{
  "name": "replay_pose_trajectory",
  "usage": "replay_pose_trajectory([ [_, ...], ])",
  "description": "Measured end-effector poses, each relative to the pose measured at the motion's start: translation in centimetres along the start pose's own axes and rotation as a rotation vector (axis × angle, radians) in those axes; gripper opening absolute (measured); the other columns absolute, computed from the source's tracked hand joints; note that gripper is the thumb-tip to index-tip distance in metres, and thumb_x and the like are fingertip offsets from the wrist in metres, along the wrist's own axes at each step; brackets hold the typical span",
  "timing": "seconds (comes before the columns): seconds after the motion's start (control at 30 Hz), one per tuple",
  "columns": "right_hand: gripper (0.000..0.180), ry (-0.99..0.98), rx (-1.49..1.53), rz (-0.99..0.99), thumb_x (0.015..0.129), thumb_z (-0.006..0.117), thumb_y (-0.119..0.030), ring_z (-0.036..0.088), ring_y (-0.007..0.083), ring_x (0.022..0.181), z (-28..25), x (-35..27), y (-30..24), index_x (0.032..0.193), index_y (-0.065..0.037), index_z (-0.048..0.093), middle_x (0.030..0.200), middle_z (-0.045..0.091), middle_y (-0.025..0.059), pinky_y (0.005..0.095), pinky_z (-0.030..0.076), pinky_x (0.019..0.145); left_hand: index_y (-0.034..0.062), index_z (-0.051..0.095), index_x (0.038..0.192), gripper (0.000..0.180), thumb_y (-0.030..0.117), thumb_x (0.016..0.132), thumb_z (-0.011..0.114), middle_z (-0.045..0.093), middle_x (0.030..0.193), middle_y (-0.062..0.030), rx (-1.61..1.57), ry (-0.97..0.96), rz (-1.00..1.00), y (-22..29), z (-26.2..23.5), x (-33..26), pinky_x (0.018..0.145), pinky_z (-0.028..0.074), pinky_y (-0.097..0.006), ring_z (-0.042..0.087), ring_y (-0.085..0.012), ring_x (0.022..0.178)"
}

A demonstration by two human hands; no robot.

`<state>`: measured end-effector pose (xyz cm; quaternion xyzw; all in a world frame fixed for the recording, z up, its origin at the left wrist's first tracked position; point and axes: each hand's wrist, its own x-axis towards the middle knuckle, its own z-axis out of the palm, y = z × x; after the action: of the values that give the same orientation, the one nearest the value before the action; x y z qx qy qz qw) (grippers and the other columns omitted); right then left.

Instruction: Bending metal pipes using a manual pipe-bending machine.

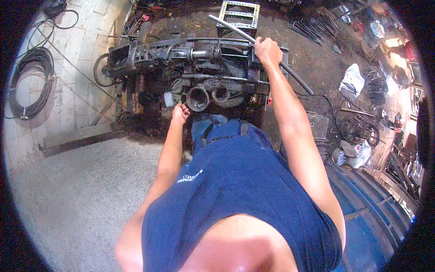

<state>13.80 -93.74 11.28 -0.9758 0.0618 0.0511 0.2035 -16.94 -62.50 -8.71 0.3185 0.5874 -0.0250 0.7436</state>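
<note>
- Our right hand [267,51] has its grip wrapped tight round a long grey metal lever [258,45], fingers curled fully over it at about the middle of its length.
- Our left hand [180,113] sits loosely curled, holding nothing that we can make out, just left of the round steel die [198,98] at the front of the dark machine [195,72].
- From the right grip the lever runs up and left toward a perforated metal frame [239,16], and down and right toward the cluttered floor [317,63]; that slanting line is its long axis.
- We judge the lever stiff, heavy and probably greasy, so a full fist suits it better than fingertips, and a hold further toward its free lower end would likely give more leverage.
- Left of the left grip, coiled black cable [31,81] lies on the pale tiled floor.
</note>
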Motion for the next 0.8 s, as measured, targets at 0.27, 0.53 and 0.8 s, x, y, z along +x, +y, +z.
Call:
replay_pose_trajectory([
  [0.27, 0.052, 0.018, 0.002, 0.005, 0.088, 0.044, -0.044, 0.067, 0.0389, 0.091, 0.1, 0.32, 0.4, 0.092, -0.001, 0.072, 0.094, 0.069, 0.0237, 0.0475, 0.052, 0.082, 0.0099, 0.047, 0.086, 0.022, 0.027, 0.097, 0.041, 0.035, 0.058, 0.0028, -0.009, -0.007, -0.024, -0.01, -0.17, 0.49, 0.051, 0.036, -0.031, 0.035, -0.0126, 0.048],
  [0.53, 0.052, -0.006, -0.009, 0.007, 0.088, 0.044, -0.044, 0.067, 0.0385, 0.092, 0.04, 0.36, 0.46, 0.093, -0.001, 0.072, 0.094, 0.069, 0.023, 0.0462, 0.052, 0.082, 0.0078, 0.047, 0.088, 0.019, 0.024, 0.097, 0.041, 0.033, 0.058, 0.0023, 0.023, -0.031, 0.003, 0.27, 0.18, -0.04, 0.046, 0.033, -0.03, 0.029, -0.0106, 0.042],
  [0.8, 0.052, -0.032, -0.004, 0.026, 0.088, 0.042, -0.044, 0.067, 0.0386, 0.094, -0.11, 0.34, 0.04, 0.096, -0.001, 0.072, 0.097, 0.068, 0.0231, 0.0456, 0.051, 0.084, 0.0071, 0.046, 0.089, 0.023, 0.027, 0.099, 0.039, 0.034, 0.057, 0.0023, 0.032, 0.004, -0.008, 0.35, -0.15, 0.58, 0.044, 0.032, -0.03, 0.029, -0.0103, 0.04],
])
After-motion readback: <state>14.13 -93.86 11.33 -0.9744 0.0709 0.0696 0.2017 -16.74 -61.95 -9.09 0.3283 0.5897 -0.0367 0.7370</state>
